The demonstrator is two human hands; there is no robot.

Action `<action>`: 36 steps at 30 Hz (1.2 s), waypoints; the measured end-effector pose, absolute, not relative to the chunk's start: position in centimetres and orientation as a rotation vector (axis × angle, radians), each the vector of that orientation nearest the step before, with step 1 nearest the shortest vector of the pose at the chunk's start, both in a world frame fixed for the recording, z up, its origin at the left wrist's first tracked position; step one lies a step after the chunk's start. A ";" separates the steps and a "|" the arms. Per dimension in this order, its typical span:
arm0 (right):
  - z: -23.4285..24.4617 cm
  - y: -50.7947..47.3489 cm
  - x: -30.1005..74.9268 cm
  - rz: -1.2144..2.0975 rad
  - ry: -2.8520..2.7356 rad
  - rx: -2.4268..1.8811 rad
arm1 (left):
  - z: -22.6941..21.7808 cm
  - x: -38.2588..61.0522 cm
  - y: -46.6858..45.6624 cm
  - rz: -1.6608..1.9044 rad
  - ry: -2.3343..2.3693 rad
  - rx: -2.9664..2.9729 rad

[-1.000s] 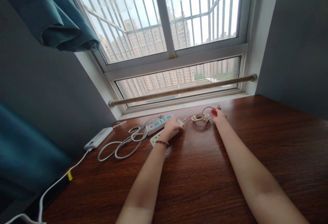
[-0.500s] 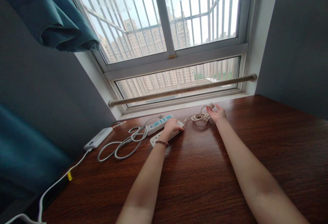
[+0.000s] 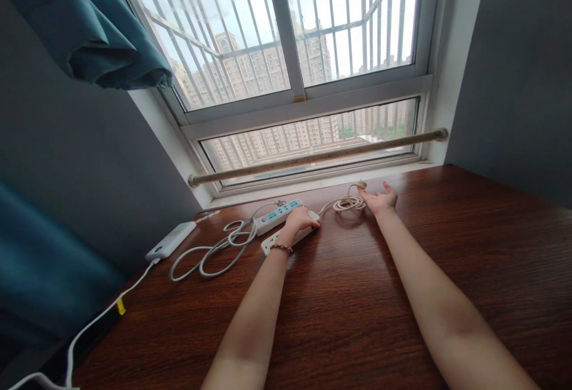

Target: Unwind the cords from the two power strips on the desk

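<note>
My left hand (image 3: 300,220) is closed around the far end of a white power strip (image 3: 270,243) lying on the wooden surface. A pale cord (image 3: 349,203) runs from that end into a small coil on the right. Beside the coil, my right hand (image 3: 379,199) is open, palm turned up and fingers apart. Its fingertips are near the cord's plug (image 3: 360,185); whether they touch it I cannot tell. Just behind the held strip lies a second power strip (image 3: 280,215) with blue sockets, its grey cord (image 3: 227,241) looped to the left.
A white power bank (image 3: 171,241) with a white cable (image 3: 107,311) lies at the left edge of the brown wooden surface (image 3: 339,318). Behind it stand a barred window (image 3: 295,89) and a horizontal rail (image 3: 313,158). A blue curtain (image 3: 98,33) hangs at upper left.
The fingers of my right hand have opened wider and moved slightly away from the plug. The plug has shifted a little to the left. My left hand stays on the power strip.
</note>
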State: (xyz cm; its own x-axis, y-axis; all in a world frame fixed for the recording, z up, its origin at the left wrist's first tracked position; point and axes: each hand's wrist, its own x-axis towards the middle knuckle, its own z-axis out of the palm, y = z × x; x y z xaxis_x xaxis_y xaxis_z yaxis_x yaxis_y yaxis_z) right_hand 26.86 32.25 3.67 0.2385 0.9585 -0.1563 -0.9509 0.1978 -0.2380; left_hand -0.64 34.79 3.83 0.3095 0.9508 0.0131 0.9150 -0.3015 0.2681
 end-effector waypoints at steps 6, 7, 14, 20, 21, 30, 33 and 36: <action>3.4 32.7 27.0 1.314 -0.015 -0.320 | 3.7 -0.7 34.9 0.243 1.707 2.406; 3.3 32.7 27.1 1.309 -0.008 -0.324 | 3.7 -0.7 34.9 0.238 1.704 2.409; 3.3 32.6 27.2 1.263 0.065 -0.356 | 4.0 -0.6 34.6 0.199 1.701 2.425; 5.6 32.3 26.9 1.221 0.065 -0.335 | 4.7 -0.1 33.7 0.157 1.685 2.445; 6.5 32.1 26.9 1.221 0.049 -0.321 | 5.1 0.0 33.5 0.142 1.677 2.447; 19.7 24.1 20.2 1.148 -0.486 -0.236 | 18.0 -0.1 24.2 0.788 1.465 2.614; 19.0 19.6 14.6 0.930 -0.907 -0.414 | 21.9 0.6 18.8 1.357 1.337 2.638; 15.2 15.5 10.8 0.941 -1.319 -0.677 | 22.1 1.9 14.1 1.440 1.313 2.804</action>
